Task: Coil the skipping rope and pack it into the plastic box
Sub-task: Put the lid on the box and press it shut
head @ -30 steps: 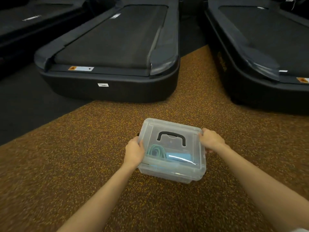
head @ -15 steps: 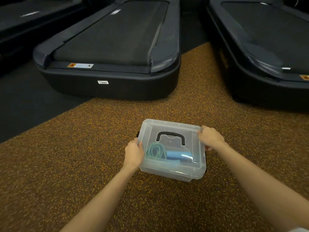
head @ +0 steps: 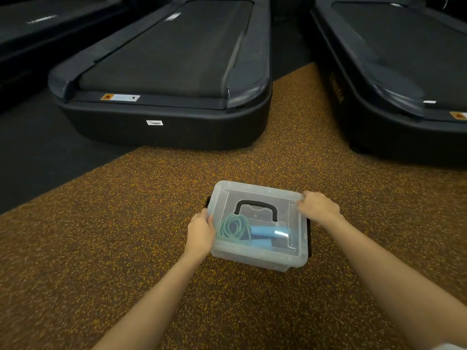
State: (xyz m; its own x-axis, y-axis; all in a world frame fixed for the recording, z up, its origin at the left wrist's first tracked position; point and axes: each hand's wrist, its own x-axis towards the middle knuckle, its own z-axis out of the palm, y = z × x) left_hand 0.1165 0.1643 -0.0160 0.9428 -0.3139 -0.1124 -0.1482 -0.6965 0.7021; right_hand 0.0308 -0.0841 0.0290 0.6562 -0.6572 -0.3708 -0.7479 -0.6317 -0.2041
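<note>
A clear plastic box (head: 255,258) stands on the brown speckled floor with its lid (head: 255,195) on; the lid carries a black handle (head: 255,208). Through the lid I see the coiled green skipping rope (head: 233,227) and its blue handles (head: 269,233) lying inside. My left hand (head: 201,232) grips the box's left edge. My right hand (head: 319,207) presses on the lid's far right corner. Black latches show at both sides of the box.
A dark treadmill deck (head: 166,79) lies straight ahead beyond the box, and another treadmill (head: 394,72) lies to the right. Black flooring (head: 38,160) borders the brown mat (head: 101,236) on the left.
Both hands stay on the box. The view has shifted slightly and the box sits a little more level; the rope and handles inside show more clearly.
</note>
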